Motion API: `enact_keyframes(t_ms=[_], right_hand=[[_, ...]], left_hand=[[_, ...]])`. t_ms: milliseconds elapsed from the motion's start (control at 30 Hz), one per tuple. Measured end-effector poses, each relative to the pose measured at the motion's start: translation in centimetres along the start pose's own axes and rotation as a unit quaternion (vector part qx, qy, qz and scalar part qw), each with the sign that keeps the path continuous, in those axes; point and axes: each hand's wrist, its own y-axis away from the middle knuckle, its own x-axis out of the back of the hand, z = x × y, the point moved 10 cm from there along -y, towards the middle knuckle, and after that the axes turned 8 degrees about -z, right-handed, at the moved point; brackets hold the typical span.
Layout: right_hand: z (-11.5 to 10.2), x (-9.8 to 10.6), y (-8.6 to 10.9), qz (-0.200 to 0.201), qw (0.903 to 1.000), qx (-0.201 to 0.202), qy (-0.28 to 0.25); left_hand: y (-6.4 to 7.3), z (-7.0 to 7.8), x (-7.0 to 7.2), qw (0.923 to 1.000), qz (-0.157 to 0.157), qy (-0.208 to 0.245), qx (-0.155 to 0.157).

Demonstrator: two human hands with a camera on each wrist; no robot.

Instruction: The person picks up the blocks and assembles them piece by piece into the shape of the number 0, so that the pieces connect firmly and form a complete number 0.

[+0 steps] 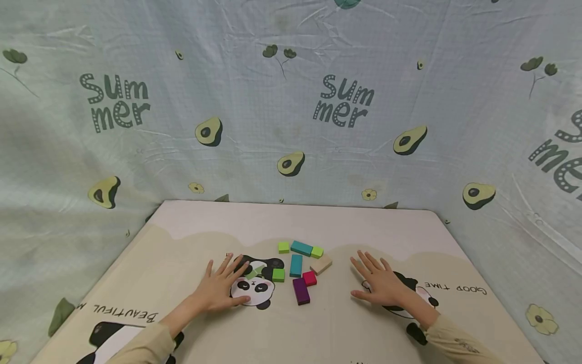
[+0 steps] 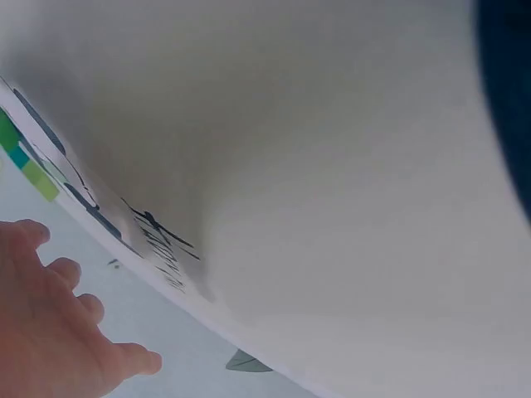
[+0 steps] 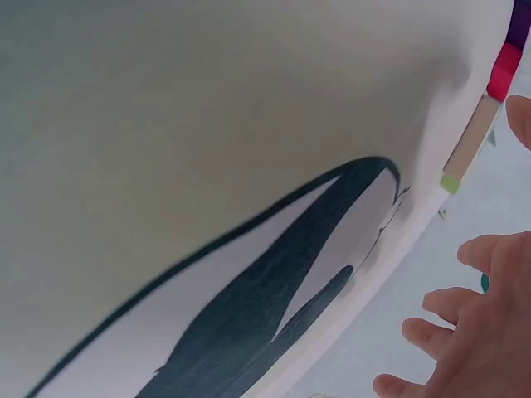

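Colored blocks lie in a loose group mid-table between the two hands. A purple block point(image 1: 301, 291) is nearest the person, with a red block point(image 1: 310, 278) at its far right corner. Behind them are a teal block point(image 1: 296, 265) and a plain wooden block point(image 1: 321, 264). Farther back lie a second teal block point(image 1: 301, 247) and two small lime blocks, one at its right end. My left hand point(image 1: 219, 289) is spread flat, left of a green block point(image 1: 279, 275). On the right side, my right hand point(image 1: 379, 283) has its fingers spread, apart from the blocks. Both hands hold nothing.
The table point(image 1: 345, 333) has a beige cover printed with pandas and lettering. A pale curtain point(image 1: 245, 101) with avocado prints and the word "summer" hangs behind the far edge and along both sides.
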Motion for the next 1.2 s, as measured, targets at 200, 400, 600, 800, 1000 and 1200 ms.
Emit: enact_keyframes(t_ms=[200,400,600,800,1000,1200], right_hand=[[-0.8,0.2,-0.3,0.006,0.9999,0.014,0.002],[-1.5,0.3,-0.6,0.009,0.9996,0.027,0.000],[-2.5,0.4,-1.0,0.008,0.9990,0.044,-0.005],[-3.3,0.2,-1.4,0.000,0.9984,0.056,-0.001],[-4.6,0.2,-1.7,-0.010,0.9968,0.079,-0.001],[-5.6,0.1,-1.9,-0.016,0.9949,0.099,0.003]], left_hand=[[-0.1,0.6,0.4,0.9999,0.000,0.004,-0.014],[-0.1,1.2,0.4,0.9998,-0.007,0.001,-0.020],[-0.4,1.5,0.2,0.9995,-0.009,-0.007,-0.030],[-0.8,2.1,-0.1,0.9989,-0.022,0.003,-0.041],[-1.3,3.4,-0.4,0.9971,-0.041,0.008,-0.064],[-1.6,4.9,-0.6,0.9939,-0.062,0.026,-0.088]])
